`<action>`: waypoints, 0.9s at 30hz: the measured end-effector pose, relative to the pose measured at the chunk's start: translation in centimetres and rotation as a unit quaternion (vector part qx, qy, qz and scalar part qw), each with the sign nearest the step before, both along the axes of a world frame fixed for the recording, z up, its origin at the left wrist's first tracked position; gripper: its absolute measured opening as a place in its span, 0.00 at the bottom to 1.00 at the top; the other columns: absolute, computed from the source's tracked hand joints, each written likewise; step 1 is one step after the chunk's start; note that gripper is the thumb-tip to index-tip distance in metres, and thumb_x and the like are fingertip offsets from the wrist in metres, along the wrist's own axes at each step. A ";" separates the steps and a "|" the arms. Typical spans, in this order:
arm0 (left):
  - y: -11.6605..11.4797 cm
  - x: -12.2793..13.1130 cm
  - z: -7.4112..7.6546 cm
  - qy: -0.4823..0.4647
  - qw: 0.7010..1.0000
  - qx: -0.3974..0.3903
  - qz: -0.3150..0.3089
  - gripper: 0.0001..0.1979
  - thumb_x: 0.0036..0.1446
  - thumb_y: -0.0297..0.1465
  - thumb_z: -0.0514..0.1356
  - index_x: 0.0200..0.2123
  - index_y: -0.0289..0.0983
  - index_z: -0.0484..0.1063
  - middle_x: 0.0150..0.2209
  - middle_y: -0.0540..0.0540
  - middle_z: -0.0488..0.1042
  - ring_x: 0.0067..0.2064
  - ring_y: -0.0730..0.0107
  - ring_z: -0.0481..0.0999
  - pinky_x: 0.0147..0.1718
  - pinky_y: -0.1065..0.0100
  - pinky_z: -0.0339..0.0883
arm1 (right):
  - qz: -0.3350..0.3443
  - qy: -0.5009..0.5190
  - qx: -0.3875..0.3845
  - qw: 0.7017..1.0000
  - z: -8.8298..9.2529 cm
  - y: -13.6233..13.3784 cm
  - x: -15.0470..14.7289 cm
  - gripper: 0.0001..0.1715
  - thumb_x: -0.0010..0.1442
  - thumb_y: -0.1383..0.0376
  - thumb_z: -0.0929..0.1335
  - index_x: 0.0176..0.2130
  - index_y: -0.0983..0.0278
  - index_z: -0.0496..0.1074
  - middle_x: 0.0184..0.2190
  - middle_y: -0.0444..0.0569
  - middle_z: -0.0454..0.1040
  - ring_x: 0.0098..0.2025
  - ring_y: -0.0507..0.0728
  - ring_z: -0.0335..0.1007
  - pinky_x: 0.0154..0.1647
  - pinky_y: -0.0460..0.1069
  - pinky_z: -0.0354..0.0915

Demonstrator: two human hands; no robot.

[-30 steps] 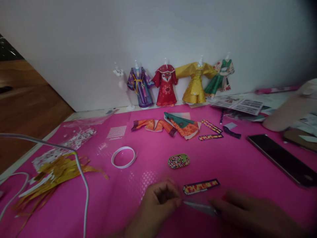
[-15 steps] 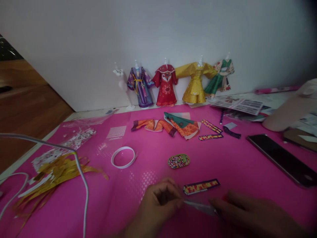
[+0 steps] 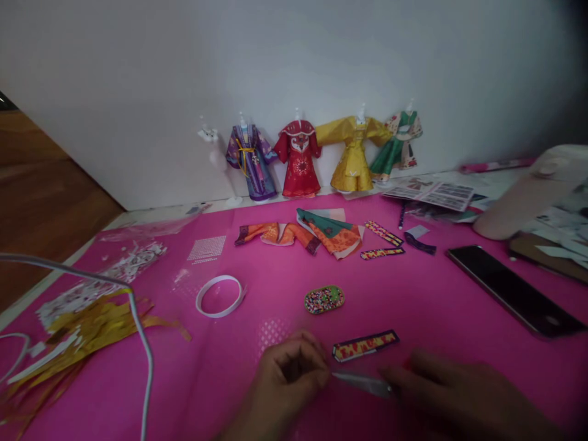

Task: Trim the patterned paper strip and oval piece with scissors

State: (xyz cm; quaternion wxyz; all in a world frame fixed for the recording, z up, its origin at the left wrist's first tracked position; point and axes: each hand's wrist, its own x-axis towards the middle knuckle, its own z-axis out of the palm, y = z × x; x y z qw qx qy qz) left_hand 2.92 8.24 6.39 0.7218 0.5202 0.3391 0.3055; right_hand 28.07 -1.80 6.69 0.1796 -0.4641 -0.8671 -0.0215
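Observation:
Low in the middle, my left hand (image 3: 294, 373) is closed, thumb and forefinger pinched together; whatever lies between them is too small to make out. From the right, my right hand (image 3: 445, 386) is wrapped round a pair of scissors (image 3: 365, 384). Their silver blades point left, with the tip close to the left fingertips, and a bit of red handle shows. Just beyond the blades lies a patterned yellow and red fabric strip (image 3: 366, 346) with a dark border. Farther off rests an oval green tray (image 3: 324, 299) of multicoloured beads.
Dressed miniature mannequins (image 3: 298, 159) line the wall. Orange doll clothing (image 3: 275, 233) and more patterned strips (image 3: 382, 253) lie before them. A white tape ring (image 3: 219, 278), gold scraps (image 3: 98, 327) and a cable (image 3: 142, 331) are left; a phone (image 3: 512, 288) and bottle (image 3: 519, 199) right.
The whole view has shifted slightly, so the table things appear farther left. Both hands and the scissors keep nearly the same arrangement, the blade tip still beside the left fingertips.

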 end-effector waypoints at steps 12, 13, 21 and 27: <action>-0.2 0.1 0.5 0.004 1.000 -0.012 0.003 0.07 0.47 0.32 0.69 0.22 0.37 0.75 0.31 0.50 0.70 0.33 0.69 0.66 0.34 0.67 0.58 | 0.000 -0.019 0.016 1.000 -0.1 0.0 0.0 0.18 0.69 0.69 0.55 0.52 0.60 0.67 0.25 0.40 0.72 0.17 0.51 0.67 0.14 0.48 0.52; -0.2 0.0 0.5 0.009 1.000 -0.013 0.000 0.07 0.47 0.32 0.68 0.22 0.37 0.75 0.30 0.50 0.70 0.33 0.69 0.66 0.33 0.67 0.58 | 0.000 -0.019 0.016 1.000 0.0 0.0 0.0 0.18 0.69 0.69 0.55 0.52 0.60 0.67 0.25 0.40 0.72 0.17 0.51 0.68 0.15 0.48 0.52; -0.1 0.0 0.6 0.027 1.000 -0.004 -0.011 0.06 0.48 0.31 0.65 0.22 0.38 0.72 0.28 0.52 0.67 0.30 0.70 0.63 0.32 0.67 0.55 | 0.004 -0.022 0.010 1.000 -0.1 -0.2 0.1 0.23 0.62 0.74 0.56 0.53 0.60 0.67 0.28 0.41 0.74 0.20 0.51 0.71 0.17 0.47 0.57; -0.2 -0.2 0.4 0.015 1.000 -0.021 -0.012 0.06 0.49 0.31 0.65 0.24 0.37 0.74 0.29 0.51 0.68 0.30 0.71 0.63 0.30 0.68 0.54 | -0.001 -0.031 0.015 0.999 0.1 0.0 0.0 0.25 0.59 0.74 0.57 0.53 0.60 0.67 0.27 0.40 0.74 0.19 0.51 0.71 0.15 0.47 0.55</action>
